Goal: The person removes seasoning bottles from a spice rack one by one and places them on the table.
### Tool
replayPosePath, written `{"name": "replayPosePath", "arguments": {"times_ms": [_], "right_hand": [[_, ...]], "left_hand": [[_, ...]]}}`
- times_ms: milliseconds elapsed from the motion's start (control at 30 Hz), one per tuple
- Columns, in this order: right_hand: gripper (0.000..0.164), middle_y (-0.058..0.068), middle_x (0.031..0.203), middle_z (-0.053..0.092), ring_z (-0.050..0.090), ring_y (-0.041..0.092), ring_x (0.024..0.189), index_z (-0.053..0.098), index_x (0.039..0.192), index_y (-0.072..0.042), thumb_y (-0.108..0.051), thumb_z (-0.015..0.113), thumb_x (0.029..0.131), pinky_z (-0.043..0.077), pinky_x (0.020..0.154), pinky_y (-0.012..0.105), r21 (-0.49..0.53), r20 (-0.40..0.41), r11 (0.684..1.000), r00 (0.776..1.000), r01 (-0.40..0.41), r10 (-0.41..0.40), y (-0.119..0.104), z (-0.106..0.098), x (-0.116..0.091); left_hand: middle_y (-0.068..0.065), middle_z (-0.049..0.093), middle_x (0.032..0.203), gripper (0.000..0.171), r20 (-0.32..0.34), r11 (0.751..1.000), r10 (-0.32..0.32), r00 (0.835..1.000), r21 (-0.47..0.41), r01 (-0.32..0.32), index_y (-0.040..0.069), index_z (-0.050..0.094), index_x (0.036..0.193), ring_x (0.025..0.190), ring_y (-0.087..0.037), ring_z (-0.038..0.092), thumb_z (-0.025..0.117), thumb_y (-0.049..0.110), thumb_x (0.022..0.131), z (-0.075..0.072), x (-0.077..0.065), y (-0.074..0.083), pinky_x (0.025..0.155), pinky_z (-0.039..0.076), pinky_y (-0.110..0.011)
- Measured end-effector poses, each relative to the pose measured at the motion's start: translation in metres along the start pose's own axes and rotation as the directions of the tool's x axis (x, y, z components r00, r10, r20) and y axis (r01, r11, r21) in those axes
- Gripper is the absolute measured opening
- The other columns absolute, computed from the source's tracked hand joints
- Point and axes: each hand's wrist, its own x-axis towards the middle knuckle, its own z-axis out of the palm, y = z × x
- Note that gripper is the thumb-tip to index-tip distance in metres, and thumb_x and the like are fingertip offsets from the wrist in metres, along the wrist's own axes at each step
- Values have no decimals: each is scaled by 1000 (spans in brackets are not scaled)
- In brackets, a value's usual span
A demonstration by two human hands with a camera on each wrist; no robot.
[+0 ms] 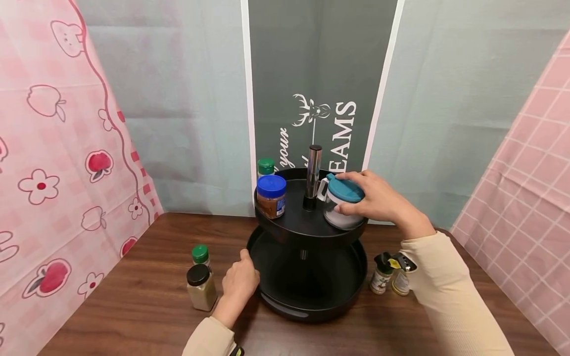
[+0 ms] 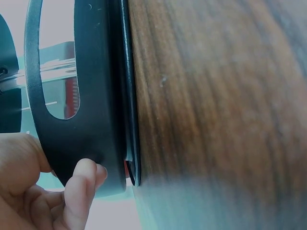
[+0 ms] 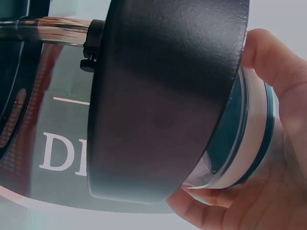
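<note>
A black two-tier turntable organizer [image 1: 311,314] stands on the wooden table with a metal post [image 1: 313,170] through its middle. My left hand [image 1: 240,279] grips the lower tray's left rim; in the left wrist view its fingers [image 2: 79,184] press the tray's outer wall. On the right of the upper tray is a clear jar [image 1: 335,215] of white contents, with a teal lid and a white handle. My right hand [image 1: 380,198] holds this jar from the right, its fingers and thumb around it. The upper tray's wall [image 3: 163,105] hides part of the jar in the right wrist view.
A blue-lidded jar [image 1: 271,198] of brown powder and a green-capped bottle [image 1: 266,167] occupy the upper tray's left side. A black-lidded spice bottle [image 1: 202,291] and another green-capped bottle [image 1: 200,254] stand left on the table. Two small spice bottles [image 1: 380,282] stand at right, below my sleeve.
</note>
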Motion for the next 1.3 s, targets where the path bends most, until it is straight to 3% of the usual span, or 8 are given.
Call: {"name": "replayPosePath", "arguments": {"times_ms": [333,567,967,1300], "right_hand": [[71,17,103,47,45,28,89,47,136,-13,-34,75,74,38,72,41,44,-67,999,998,24,-21,4,7,0],[70,22,114,44,45,33,95,48,135,-11,-30,76,74,38,77,45,135,-98,991,995,12,1,3,0,-2],[66,19,111,48,46,32,95,52,129,-10,-33,78,73,38,77,45,88,-114,996,993,2,8,-2,-16,-3],[63,18,112,49,47,31,95,54,128,-9,-30,77,73,38,75,44,85,-161,995,986,56,-42,-8,-18,-4]], "left_hand": [[-21,59,72,37,-5,1000,2,1000,7,-2,1,43,110,60,-34,57,63,12,80,1,-1,1,50,42,-48],[-21,60,74,37,-5,1000,3,1000,4,-3,2,43,109,60,-34,57,64,12,80,3,-1,2,51,43,-48],[-21,59,73,39,2,1000,-4,1000,10,4,1,43,111,59,-34,57,64,12,80,1,0,2,50,42,-48],[-22,59,73,41,9,1000,-11,1000,9,11,1,42,114,60,-34,57,63,13,81,1,0,1,50,43,-48]]}}
